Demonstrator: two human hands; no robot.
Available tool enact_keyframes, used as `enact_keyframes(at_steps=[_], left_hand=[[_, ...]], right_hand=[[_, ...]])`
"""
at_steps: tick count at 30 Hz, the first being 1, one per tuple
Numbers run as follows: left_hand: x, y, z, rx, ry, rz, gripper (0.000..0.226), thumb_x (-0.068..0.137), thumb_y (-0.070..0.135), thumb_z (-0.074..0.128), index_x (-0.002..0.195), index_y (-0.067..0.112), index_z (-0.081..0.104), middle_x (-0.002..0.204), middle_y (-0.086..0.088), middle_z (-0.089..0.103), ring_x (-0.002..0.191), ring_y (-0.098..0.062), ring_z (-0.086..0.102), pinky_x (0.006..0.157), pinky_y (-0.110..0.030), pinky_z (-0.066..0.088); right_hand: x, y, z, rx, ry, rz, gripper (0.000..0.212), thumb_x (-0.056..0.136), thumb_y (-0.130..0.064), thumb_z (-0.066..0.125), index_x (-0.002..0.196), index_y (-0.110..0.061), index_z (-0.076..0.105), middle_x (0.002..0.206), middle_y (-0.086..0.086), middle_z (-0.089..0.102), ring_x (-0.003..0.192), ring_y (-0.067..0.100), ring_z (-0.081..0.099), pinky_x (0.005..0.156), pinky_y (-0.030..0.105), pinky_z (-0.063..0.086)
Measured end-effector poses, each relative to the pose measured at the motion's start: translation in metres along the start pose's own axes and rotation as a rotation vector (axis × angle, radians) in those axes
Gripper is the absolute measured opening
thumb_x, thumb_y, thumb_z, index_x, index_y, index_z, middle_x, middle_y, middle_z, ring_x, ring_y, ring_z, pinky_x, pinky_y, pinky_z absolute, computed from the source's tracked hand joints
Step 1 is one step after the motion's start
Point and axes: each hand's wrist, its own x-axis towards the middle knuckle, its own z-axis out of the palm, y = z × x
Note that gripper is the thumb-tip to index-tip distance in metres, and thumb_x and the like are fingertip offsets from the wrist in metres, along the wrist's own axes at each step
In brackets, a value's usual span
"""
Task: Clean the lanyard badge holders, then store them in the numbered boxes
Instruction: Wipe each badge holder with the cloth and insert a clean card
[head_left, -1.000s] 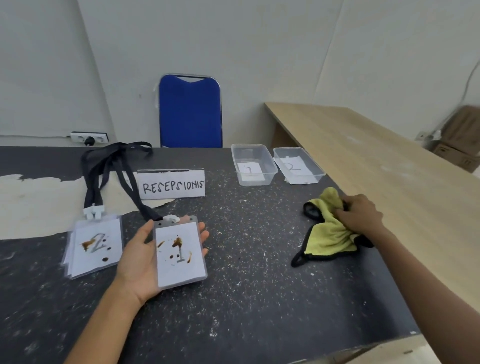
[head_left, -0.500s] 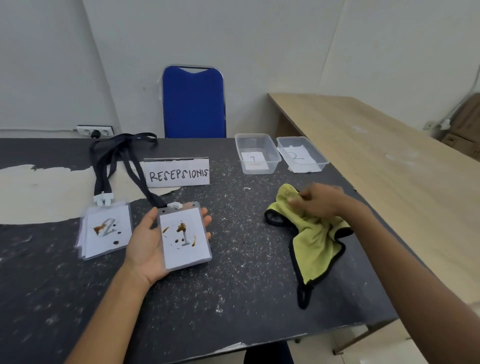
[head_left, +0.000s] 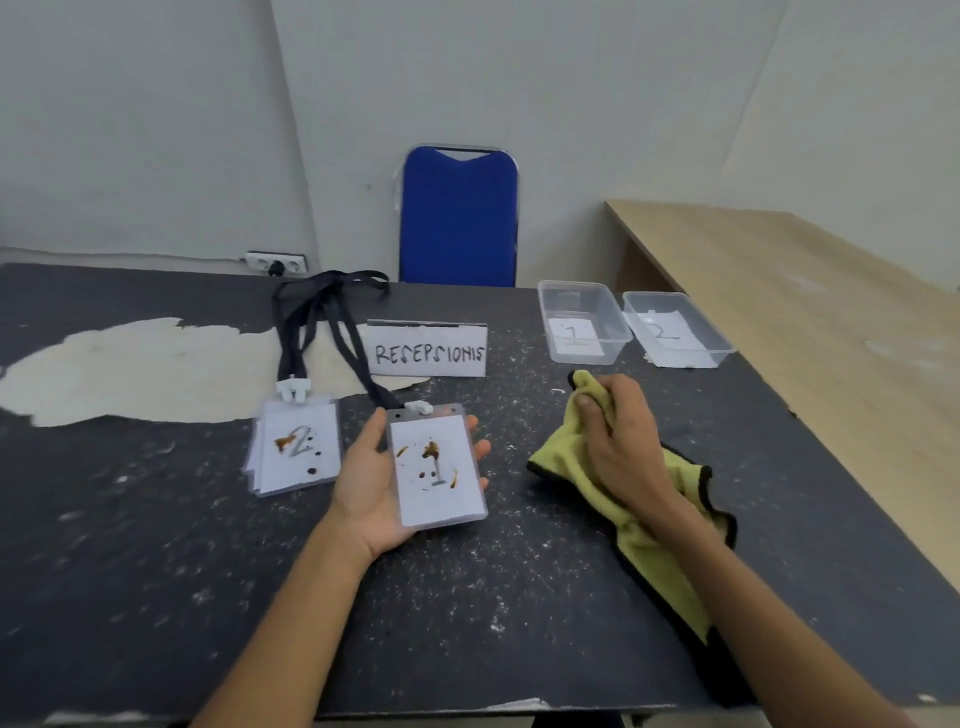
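Badge holder 1 (head_left: 437, 467), clear plastic with brown stains on its card, lies in the palm of my left hand (head_left: 371, 480), thumb along its left edge and fingertips showing past its right edge. Its black lanyard (head_left: 358, 353) trails back across the table. My right hand (head_left: 618, 441) grips a yellow cloth (head_left: 660, 551) with black trim, lifted just right of the badge. Badge holder 2 (head_left: 296, 449), also stained, lies flat on the dark table to the left. Clear box 1 (head_left: 582, 322) and clear box 2 (head_left: 675, 330) stand side by side at the back right.
A paper sign reading RESEPSIONIS (head_left: 428, 351) stands behind the badges. A blue chair (head_left: 460, 218) sits behind the table, a wooden table (head_left: 810, 312) adjoins on the right. The dark tabletop (head_left: 467, 597) has a worn pale patch (head_left: 156, 369) at left.
My right hand has carried the yellow cloth leftward, off the table and closer to badge holder 1. My left hand still holds the badge in its palm.
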Motion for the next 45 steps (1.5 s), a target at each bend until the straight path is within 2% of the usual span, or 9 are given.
enact_keyframes(at_steps=[5, 9, 15, 20, 24, 30, 37, 41, 45], left_hand=[[0.003, -0.001, 0.001, 0.021, 0.027, -0.015, 0.075, 0.093, 0.064, 0.028, 0.121, 0.005, 0.066, 0.127, -0.023, 0.061, 0.106, -0.039, 0.065, 0.092, -0.051, 0.046], [0.002, -0.001, -0.001, 0.05, 0.035, -0.016, 0.073, 0.093, 0.065, 0.027, 0.114, 0.011, 0.071, 0.113, -0.02, 0.068, 0.091, -0.033, 0.069, 0.087, -0.045, 0.048], [0.007, -0.003, -0.004, 0.052, 0.005, -0.027, 0.073, 0.092, 0.067, 0.028, 0.122, 0.012, 0.066, 0.119, -0.017, 0.066, 0.1, -0.031, 0.066, 0.089, -0.046, 0.047], [0.009, -0.004, -0.005, 0.039, -0.016, -0.045, 0.071, 0.093, 0.064, 0.028, 0.102, 0.012, 0.075, 0.099, -0.014, 0.072, 0.085, -0.027, 0.071, 0.079, -0.041, 0.05], [0.01, -0.003, -0.009, 0.016, -0.031, -0.058, 0.074, 0.094, 0.066, 0.021, 0.127, 0.013, 0.061, 0.112, -0.012, 0.069, 0.096, -0.025, 0.068, 0.089, -0.036, 0.049], [0.012, -0.004, -0.005, 0.04, -0.062, -0.08, 0.074, 0.093, 0.068, 0.023, 0.136, 0.016, 0.053, 0.115, -0.015, 0.065, 0.1, -0.029, 0.061, 0.096, -0.044, 0.042], [0.008, -0.003, -0.014, -0.02, -0.096, -0.071, 0.076, 0.095, 0.065, 0.021, 0.099, 0.013, 0.077, 0.106, -0.014, 0.071, 0.092, -0.026, 0.07, 0.088, -0.041, 0.051], [0.007, -0.003, -0.013, -0.006, -0.112, -0.116, 0.075, 0.093, 0.067, 0.023, 0.111, 0.013, 0.073, 0.113, -0.016, 0.068, 0.094, -0.029, 0.068, 0.092, -0.044, 0.046], [0.009, -0.004, -0.008, 0.03, -0.113, -0.084, 0.071, 0.092, 0.067, 0.025, 0.134, 0.018, 0.055, 0.121, -0.016, 0.063, 0.102, -0.03, 0.062, 0.1, -0.048, 0.04]], right_hand=[[-0.021, -0.068, 0.017, 0.266, -0.216, -0.098, 0.009, 0.092, -0.019, 0.06, 0.098, -0.024, 0.055, 0.092, -0.006, 0.062, 0.085, 0.004, 0.059, 0.074, 0.017, 0.046], [-0.031, -0.088, 0.036, 0.017, -0.421, -0.251, 0.011, 0.09, -0.031, 0.059, 0.099, -0.031, 0.052, 0.093, -0.017, 0.057, 0.083, 0.004, 0.055, 0.072, 0.028, 0.049], [-0.028, -0.085, 0.057, -0.235, -0.291, -0.284, 0.017, 0.093, -0.035, 0.054, 0.109, -0.031, 0.057, 0.099, -0.014, 0.055, 0.088, 0.009, 0.054, 0.065, 0.028, 0.044], [-0.024, -0.088, 0.078, -0.294, -0.204, -0.23, 0.022, 0.093, -0.036, 0.054, 0.109, -0.025, 0.063, 0.101, -0.008, 0.062, 0.09, 0.014, 0.056, 0.066, 0.029, 0.043], [-0.034, -0.091, 0.083, -0.322, -0.281, -0.39, 0.019, 0.086, -0.036, 0.057, 0.097, -0.028, 0.071, 0.085, -0.01, 0.063, 0.078, 0.017, 0.054, 0.064, 0.031, 0.042], [-0.031, -0.069, 0.057, -0.373, -0.31, -0.38, 0.018, 0.082, -0.036, 0.063, 0.092, -0.025, 0.072, 0.081, -0.01, 0.06, 0.077, 0.015, 0.051, 0.066, 0.028, 0.035], [-0.03, -0.091, 0.089, -0.369, -0.211, -0.378, 0.018, 0.082, -0.039, 0.061, 0.092, -0.031, 0.074, 0.084, -0.016, 0.065, 0.079, 0.015, 0.047, 0.069, 0.029, 0.024], [-0.045, -0.075, 0.062, -0.324, -0.29, -0.421, 0.023, 0.085, -0.044, 0.057, 0.097, -0.031, 0.072, 0.082, -0.017, 0.059, 0.08, 0.011, 0.043, 0.071, 0.029, 0.029], [-0.034, -0.068, 0.06, -0.417, -0.198, -0.349, 0.017, 0.083, -0.038, 0.062, 0.092, -0.028, 0.074, 0.081, -0.014, 0.061, 0.077, 0.015, 0.049, 0.07, 0.027, 0.026]])
